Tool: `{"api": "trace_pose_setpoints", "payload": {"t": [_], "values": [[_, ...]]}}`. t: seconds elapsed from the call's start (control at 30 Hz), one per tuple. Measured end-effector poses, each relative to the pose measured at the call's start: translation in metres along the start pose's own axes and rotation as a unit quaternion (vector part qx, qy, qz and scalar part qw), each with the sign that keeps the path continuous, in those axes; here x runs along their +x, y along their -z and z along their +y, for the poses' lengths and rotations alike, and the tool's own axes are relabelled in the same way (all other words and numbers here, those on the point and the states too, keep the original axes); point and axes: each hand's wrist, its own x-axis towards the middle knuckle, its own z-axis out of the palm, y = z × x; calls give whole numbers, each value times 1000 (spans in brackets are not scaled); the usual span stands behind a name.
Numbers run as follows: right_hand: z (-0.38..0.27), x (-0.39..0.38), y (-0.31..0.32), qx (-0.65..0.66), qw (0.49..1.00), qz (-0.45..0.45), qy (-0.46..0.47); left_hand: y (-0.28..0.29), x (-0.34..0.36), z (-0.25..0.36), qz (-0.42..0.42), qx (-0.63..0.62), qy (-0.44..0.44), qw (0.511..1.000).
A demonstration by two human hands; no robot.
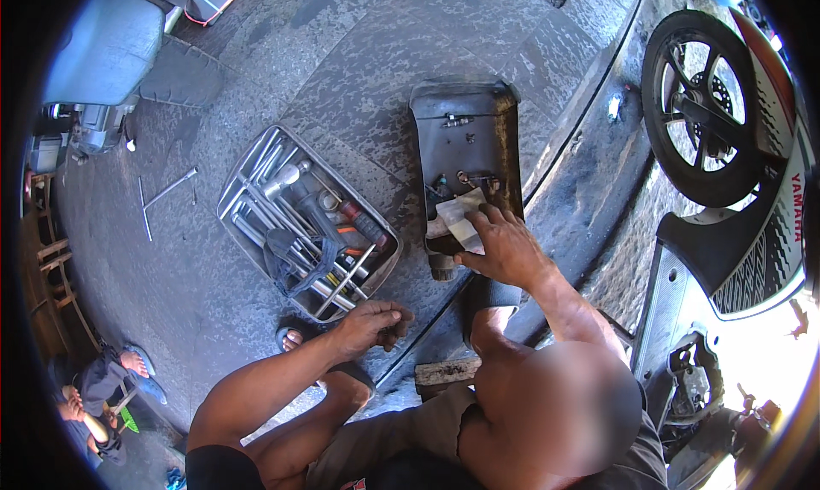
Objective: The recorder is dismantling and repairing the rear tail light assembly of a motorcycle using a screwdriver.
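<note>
My right hand [508, 249] reaches over a black oblong plastic tray [444, 157], thumb and fingers spread apart. Its fingertips touch a pale folded sheet [461, 212] at the tray's near end; whether they pinch it is unclear. Small metal parts lie in the tray, among them a bolt-like piece [457, 121] toward the far end. Closer to me, my left hand [376, 326] is closed with curled fingers, just beyond the near corner of a toolbox [389, 264]. Something dark shows at its fingertips, too small to name.
Wrenches, a hammer and screwdrivers fill the toolbox. A T-handle wrench [166, 191] lies on the floor to the left. Motorcycle parts, including a wheel [653, 105], stand at the right; a scooter [107, 46] is at the far left. Another person's foot [137, 362] shows at lower left.
</note>
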Motion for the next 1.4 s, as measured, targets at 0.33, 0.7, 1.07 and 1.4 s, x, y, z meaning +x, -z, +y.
{"api": "trace_pose_setpoints", "payload": {"t": [0.33, 0.7, 1.07, 1.4], "values": [[37, 152, -10, 75, 941, 305, -127, -6, 5, 1, -45, 109, 4, 993], [40, 193, -25, 33, 933, 329, -138, 9, -22, 10, 66, 96, 4, 993], [51, -163, 7, 377, 777, 418, -282, 39, -50, -21, 196, 126, -35, 972], [332, -468, 44, 311, 491, 639, -504, 50, -62, -23, 123, 134, -47, 982]]}}
